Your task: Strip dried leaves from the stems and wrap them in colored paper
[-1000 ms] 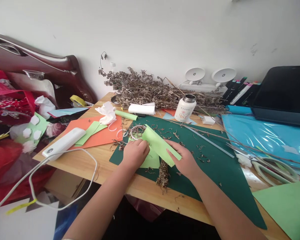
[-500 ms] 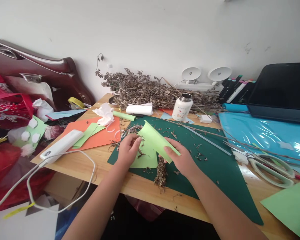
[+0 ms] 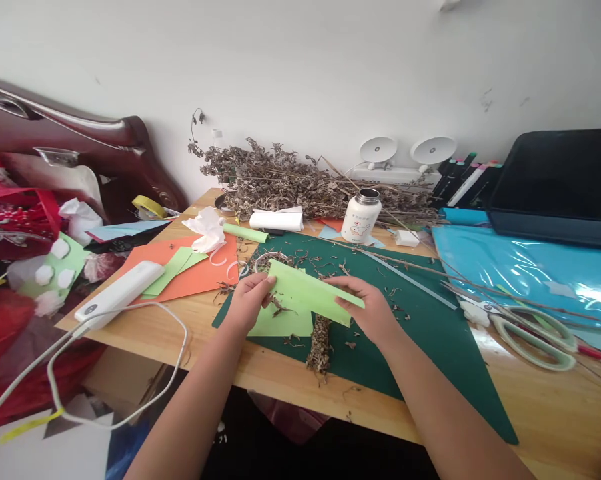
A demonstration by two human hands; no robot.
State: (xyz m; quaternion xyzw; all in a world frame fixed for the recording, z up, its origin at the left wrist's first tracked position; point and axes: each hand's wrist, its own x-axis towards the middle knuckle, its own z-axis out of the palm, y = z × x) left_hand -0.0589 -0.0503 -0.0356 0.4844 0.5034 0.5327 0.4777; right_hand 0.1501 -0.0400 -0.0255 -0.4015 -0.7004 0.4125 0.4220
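Note:
A curled sheet of light green paper (image 3: pixel 313 292) is stretched between my two hands above the cutting mat. My left hand (image 3: pixel 250 297) pinches its left end. At the right end, the fingers and thumb of my right hand (image 3: pixel 365 303) close on the paper. Below it stretches a roll of dried leaves (image 3: pixel 320 343), its upper part hidden behind the paper. Another light green sheet (image 3: pixel 285 323) lies flat on the dark green cutting mat (image 3: pixel 420 360), with crumbs of dried leaf scattered around.
Dried plant stems (image 3: pixel 290 180) lie along the wall. An uncapped white bottle (image 3: pixel 361 217) stands behind the mat. Scissors (image 3: pixel 535 333) rest at the right. A white power strip (image 3: pixel 120 293) with a looped cable and orange paper (image 3: pixel 200 273) are at the left.
My left hand has taken hold of the paper's left end. The paper has been lowered and turned flatter, from upright and slanted to nearly level.

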